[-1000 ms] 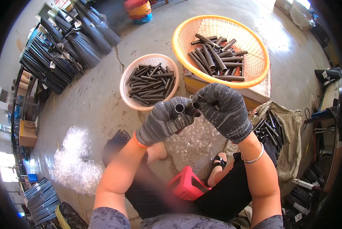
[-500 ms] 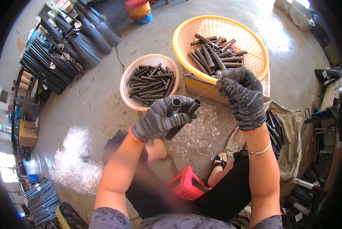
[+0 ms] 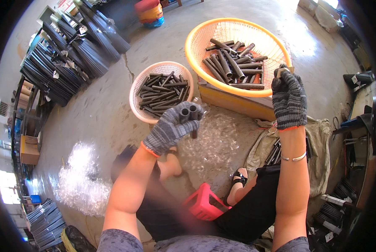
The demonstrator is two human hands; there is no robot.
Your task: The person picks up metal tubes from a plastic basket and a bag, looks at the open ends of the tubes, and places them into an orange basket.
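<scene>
My left hand (image 3: 171, 128), in a grey knit glove, is closed around a small bundle of short dark metal tubes (image 3: 189, 113), their open ends facing up. My right hand (image 3: 289, 101), gloved the same way, is raised to the right beside the orange basket (image 3: 196, 38) and pinches a small tan piece (image 3: 283, 71) between its fingertips. The hands are well apart. The orange basket holds several thicker dark tubes (image 3: 234, 63). A smaller white basket (image 3: 134, 94) just beyond my left hand is filled with thinner dark tubes.
The orange basket rests on a yellow box (image 3: 234, 105). Clear plastic wrap lies in front of me (image 3: 221, 143) and in a heap at the left (image 3: 81, 176). A red stool (image 3: 202, 201) sits under me, a tan sack (image 3: 318, 143) at right, wrapped rod bundles (image 3: 66, 54) far left.
My hands were together on the tube bundle. My right hand has pulled away up and to the right toward the orange basket, while my left hand has stayed put with the tubes.
</scene>
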